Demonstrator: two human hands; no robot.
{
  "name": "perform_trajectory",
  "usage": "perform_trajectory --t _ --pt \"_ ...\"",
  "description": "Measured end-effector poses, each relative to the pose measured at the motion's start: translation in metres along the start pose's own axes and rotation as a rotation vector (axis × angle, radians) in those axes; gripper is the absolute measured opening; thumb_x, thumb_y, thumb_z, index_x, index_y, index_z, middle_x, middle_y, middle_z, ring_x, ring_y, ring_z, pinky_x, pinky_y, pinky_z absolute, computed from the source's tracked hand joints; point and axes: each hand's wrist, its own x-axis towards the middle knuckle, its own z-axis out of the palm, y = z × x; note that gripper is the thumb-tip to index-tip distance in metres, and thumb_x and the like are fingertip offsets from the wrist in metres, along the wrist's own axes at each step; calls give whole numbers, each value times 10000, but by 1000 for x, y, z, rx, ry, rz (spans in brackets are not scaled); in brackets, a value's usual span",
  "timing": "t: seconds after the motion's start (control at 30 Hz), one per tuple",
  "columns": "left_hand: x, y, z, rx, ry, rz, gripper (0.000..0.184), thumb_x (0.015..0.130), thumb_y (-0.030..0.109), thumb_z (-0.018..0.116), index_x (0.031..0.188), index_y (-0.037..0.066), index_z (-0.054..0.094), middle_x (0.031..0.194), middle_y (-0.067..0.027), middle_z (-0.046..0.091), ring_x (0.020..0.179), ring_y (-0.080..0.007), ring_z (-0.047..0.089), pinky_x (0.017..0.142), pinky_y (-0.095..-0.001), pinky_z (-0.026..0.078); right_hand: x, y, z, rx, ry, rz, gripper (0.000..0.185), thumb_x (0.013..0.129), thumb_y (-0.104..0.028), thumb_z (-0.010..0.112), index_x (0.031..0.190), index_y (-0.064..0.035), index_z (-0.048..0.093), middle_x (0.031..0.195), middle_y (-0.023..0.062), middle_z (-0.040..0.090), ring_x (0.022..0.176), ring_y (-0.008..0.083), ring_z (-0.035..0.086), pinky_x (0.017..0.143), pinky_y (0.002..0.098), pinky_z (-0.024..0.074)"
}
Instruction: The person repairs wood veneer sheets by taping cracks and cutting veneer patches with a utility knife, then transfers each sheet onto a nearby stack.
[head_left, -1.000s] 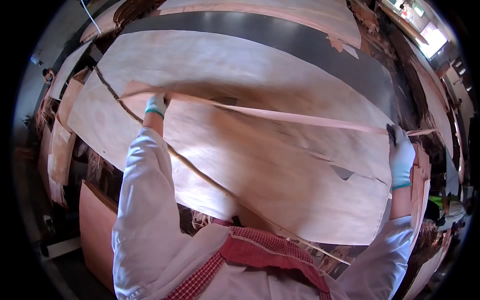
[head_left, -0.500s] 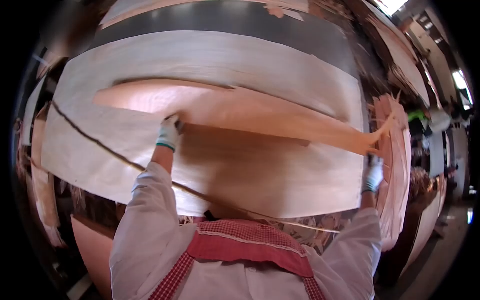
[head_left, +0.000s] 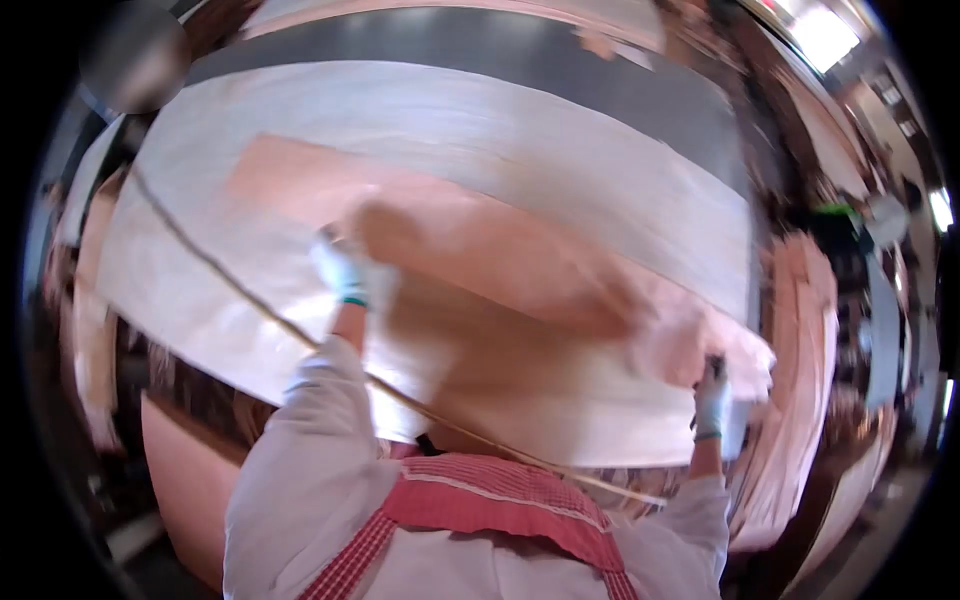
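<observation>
A long pinkish strip of wood veneer (head_left: 480, 235) lies slantwise over a broad pale veneer sheet (head_left: 560, 400). Its right end is crumpled and lifted, and the dark gloved fingertips of my right hand (head_left: 712, 400) are closed on the lower edge there. My left hand (head_left: 338, 268), in a white glove with a green cuff, is just below the strip's left half, with a shadow beside it. Motion smears its fingers, so their grip does not show. A thin stick (head_left: 235, 285) crosses in front of my body and under my left forearm.
A dark grey surface (head_left: 420, 38) extends behind the pale sheet. Pinkish veneer pieces (head_left: 795, 390) are piled at the right edge. Another veneer panel (head_left: 185, 480) stands at lower left. Veneer scraps (head_left: 610, 45) lie at the back.
The strip's right end has come toward me and crumpled, as my right hand moved left and nearer. The strip slants more. My left hand shifted slightly down and appears off the strip's edge.
</observation>
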Motion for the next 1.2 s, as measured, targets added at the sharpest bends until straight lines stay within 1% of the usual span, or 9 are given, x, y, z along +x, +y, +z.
perform_trajectory --t 0.07,0.17,0.33,0.4,0.43,0.53,0.7,0.93,1.2 --pt "-57 51 6 518 -300 847 126 915 161 481 966 86 569 859 -106 545 798 -277 532 699 -386 451 -2 -77 42 -19 -78 36 278 977 -243 464 1130 -36 569 699 19 540 532 89 481 444 235 394" --pt "-120 39 66 602 -567 1105 309 876 290 540 1065 53 600 1035 -146 611 1014 -330 569 915 -440 422 15 -125 146 -61 -436 -122 257 960 -256 509 1064 -27 562 789 86 579 585 159 536 498 322 448" --pt "24 23 67 958 -538 826 480 853 334 559 1231 42 523 1357 -151 462 1262 -318 416 1076 -457 287 8 -128 265 -306 -373 -1069 295 941 -173 494 1169 12 520 930 119 524 706 216 583 644 361 500" --pt "110 36 21 976 -671 418 564 857 352 548 1317 39 458 1394 -142 428 1282 -319 393 1105 -487 239 -10 -131 257 -247 -568 -600 342 941 -165 485 1235 9 507 978 156 542 753 280 595 692 407 496" --pt "154 -15 19 1115 -326 593 575 877 344 527 1358 44 429 1405 -137 424 1296 -315 383 1123 -475 215 -15 -145 257 -225 -653 -356 368 941 -161 480 1268 7 501 1001 175 551 777 313 601 716 429 494" --pt "257 -43 -15 1221 -191 672 546 888 312 536 1364 67 430 1453 -131 377 1351 -301 329 1138 -468 199 -19 -209 300 -753 -516 -676 373 941 -158 479 1272 13 508 1075 232 582 860 358 616 723 448 490" --pt "302 -65 -29 757 -353 626 424 881 127 482 1304 90 484 1356 -140 491 1279 -298 432 1097 -408 312 -62 -312 517 -855 -463 -1205 154 887 -178 523 987 -92 601 707 134 658 638 307 662 522 434 506" --pt "298 -64 -29 707 -268 546 441 885 85 440 1326 87 461 1347 -173 493 1259 -320 455 1087 -397 328 -160 -502 719 -616 -716 -863 241 890 -204 447 991 -54 606 974 218 672 921 366 661 812 488 517" --pt "305 -76 -20 817 -301 651 445 837 69 456 1274 82 537 1382 -112 486 1289 -274 438 1093 -399 320 -116 -340 496 -877 -797 -773 214 921 -232 468 1054 -74 522 790 193 668 737 393 654 616 500 497"
